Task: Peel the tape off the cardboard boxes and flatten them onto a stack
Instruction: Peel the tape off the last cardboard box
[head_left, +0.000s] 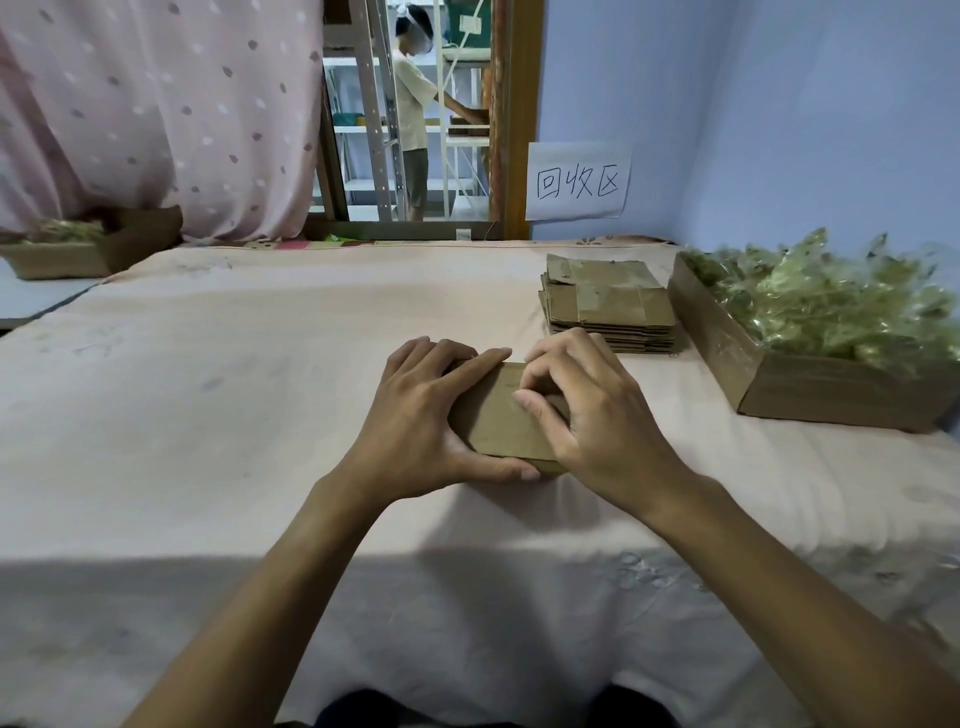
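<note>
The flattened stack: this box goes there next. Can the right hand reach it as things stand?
Probably yes: the stack lies just beyond the right hand, with nothing between them, though that hand is busy on the box.

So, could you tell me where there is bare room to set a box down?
The cloth left of the left hand is bare back to the curtain, and so is the near strip. The right is crowded: stack and tray sit close together, just beyond the right hand and box.
</note>
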